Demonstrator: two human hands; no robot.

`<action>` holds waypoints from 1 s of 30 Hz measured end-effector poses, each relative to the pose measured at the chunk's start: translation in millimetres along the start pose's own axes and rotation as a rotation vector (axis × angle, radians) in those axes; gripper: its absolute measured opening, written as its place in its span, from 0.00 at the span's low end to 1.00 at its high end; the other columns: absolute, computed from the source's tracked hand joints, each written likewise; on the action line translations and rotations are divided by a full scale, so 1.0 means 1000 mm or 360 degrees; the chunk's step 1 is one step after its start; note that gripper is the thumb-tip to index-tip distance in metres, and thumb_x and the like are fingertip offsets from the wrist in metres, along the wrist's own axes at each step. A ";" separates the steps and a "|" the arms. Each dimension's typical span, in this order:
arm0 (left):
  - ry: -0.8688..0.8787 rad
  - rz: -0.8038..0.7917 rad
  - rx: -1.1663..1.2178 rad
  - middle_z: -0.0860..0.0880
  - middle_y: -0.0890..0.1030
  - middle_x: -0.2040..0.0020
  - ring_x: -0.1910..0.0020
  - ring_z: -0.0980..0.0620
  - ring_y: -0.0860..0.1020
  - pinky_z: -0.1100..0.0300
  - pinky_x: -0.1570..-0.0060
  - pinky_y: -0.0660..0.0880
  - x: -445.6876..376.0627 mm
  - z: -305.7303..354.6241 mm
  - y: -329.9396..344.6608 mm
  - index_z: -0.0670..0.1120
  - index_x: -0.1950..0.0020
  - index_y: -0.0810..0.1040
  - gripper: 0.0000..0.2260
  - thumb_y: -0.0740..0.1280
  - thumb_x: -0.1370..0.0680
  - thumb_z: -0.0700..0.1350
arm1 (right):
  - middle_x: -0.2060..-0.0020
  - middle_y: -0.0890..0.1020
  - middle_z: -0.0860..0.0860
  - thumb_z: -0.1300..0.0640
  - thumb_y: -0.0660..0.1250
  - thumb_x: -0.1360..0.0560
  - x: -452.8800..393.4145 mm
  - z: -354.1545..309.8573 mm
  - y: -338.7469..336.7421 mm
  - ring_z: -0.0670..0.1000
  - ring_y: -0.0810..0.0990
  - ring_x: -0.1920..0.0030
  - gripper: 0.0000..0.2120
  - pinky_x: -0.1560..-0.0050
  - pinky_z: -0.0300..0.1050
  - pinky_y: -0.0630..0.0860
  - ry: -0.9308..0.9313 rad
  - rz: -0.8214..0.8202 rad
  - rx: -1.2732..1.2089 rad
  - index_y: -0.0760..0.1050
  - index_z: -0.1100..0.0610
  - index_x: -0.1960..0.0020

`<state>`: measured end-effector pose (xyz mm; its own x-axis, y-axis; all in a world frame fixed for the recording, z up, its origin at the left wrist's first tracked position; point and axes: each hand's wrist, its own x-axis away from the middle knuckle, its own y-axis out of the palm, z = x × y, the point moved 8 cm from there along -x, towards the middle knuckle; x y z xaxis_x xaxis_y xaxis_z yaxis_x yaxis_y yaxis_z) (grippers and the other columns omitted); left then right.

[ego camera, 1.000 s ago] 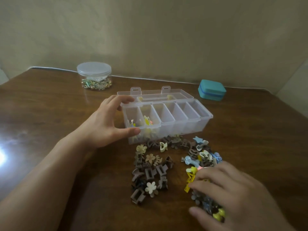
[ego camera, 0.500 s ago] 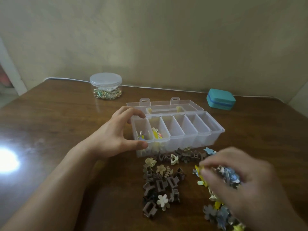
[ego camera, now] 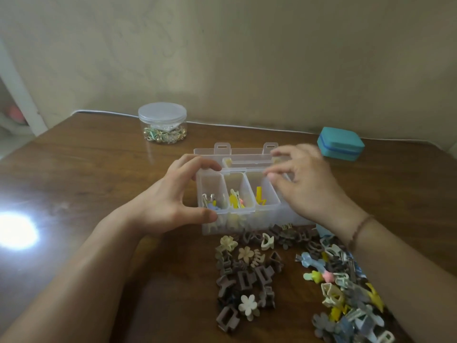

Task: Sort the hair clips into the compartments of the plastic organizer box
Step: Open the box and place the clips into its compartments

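Left hand (ego camera: 163, 206) gripping organizer box (ego camera: 237, 219) end, fingers curled. Right hand (ego camera: 306, 184) above compartments, fingertips pinched; contents indiscernible. Yellow clip (ego camera: 259, 198) just beneath.

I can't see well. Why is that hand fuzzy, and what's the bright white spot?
Head view: the right hand over the organizer box is smeared by motion blur; the left hand looks sharp; the white spot is glare on the shiny table.

A home room: a wooden table (ego camera: 86, 169) against a plain beige wall (ego camera: 247, 58), trinket jar (ego camera: 162, 123) at eleven o'clock
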<state>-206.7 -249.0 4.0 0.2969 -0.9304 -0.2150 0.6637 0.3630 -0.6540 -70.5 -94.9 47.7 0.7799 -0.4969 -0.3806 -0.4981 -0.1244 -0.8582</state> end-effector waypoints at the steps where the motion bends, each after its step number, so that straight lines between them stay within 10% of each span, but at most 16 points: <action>1: 0.0002 0.0007 -0.0015 0.60 0.68 0.36 0.34 0.57 0.67 0.53 0.35 0.67 0.000 0.000 0.000 0.62 0.35 0.68 0.32 0.70 0.38 0.63 | 0.41 0.78 0.45 0.56 0.67 0.23 0.005 -0.005 -0.015 0.50 0.68 0.36 0.08 0.36 0.45 0.63 -0.0079 0.0193 0.0015 0.84 0.49 0.49; 4: 0.0007 0.0063 -0.0160 0.60 0.68 0.36 0.35 0.55 0.65 0.47 0.33 0.64 0.001 0.000 -0.003 0.63 0.34 0.67 0.32 0.67 0.38 0.64 | 0.57 0.82 0.41 0.55 0.68 0.26 0.027 -0.014 -0.045 0.42 0.77 0.54 0.06 0.54 0.28 0.69 -0.0300 0.0244 -0.0246 0.83 0.49 0.53; 10: -0.0021 0.0135 -0.0302 0.61 0.66 0.32 0.30 0.55 0.58 0.42 0.31 0.57 0.003 0.001 -0.003 0.67 0.31 0.64 0.34 0.64 0.37 0.68 | 0.66 0.79 0.33 0.31 0.63 0.32 0.077 -0.002 -0.017 0.34 0.76 0.63 0.12 0.71 0.32 0.63 -0.0247 -0.0912 0.0388 0.76 0.35 0.56; 20: 0.0203 0.0246 -0.0318 0.79 0.62 0.36 0.33 0.77 0.54 0.46 0.32 0.59 0.002 0.023 0.004 0.60 0.29 0.66 0.34 0.66 0.33 0.67 | 0.60 0.80 0.36 0.34 0.66 0.30 0.083 -0.005 -0.005 0.38 0.77 0.58 0.17 0.59 0.37 0.75 -0.0285 -0.0876 0.0539 0.78 0.39 0.46; 24: 0.0196 0.0307 -0.0313 0.70 0.68 0.35 0.35 0.76 0.59 0.45 0.31 0.61 0.002 0.023 0.002 0.57 0.28 0.65 0.35 0.66 0.32 0.66 | 0.72 0.77 0.42 0.40 0.73 0.33 0.073 -0.005 -0.011 0.39 0.76 0.72 0.11 0.69 0.34 0.73 -0.0041 -0.1158 -0.0411 0.81 0.41 0.53; 30: 0.0187 0.0314 -0.0313 0.67 0.70 0.34 0.35 0.76 0.59 0.45 0.31 0.61 0.001 0.020 0.000 0.58 0.27 0.64 0.36 0.66 0.33 0.68 | 0.69 0.82 0.50 0.37 0.73 0.36 0.003 -0.015 -0.030 0.48 0.74 0.71 0.14 0.69 0.38 0.71 -0.0013 -0.0568 -0.0725 0.85 0.47 0.61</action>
<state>-192.3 -249.0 18.3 0.3178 -0.8465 -0.4271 0.4521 0.5312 -0.7165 -59.1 -105.2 77.4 0.9316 -0.3499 -0.0990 -0.3152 -0.6412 -0.6997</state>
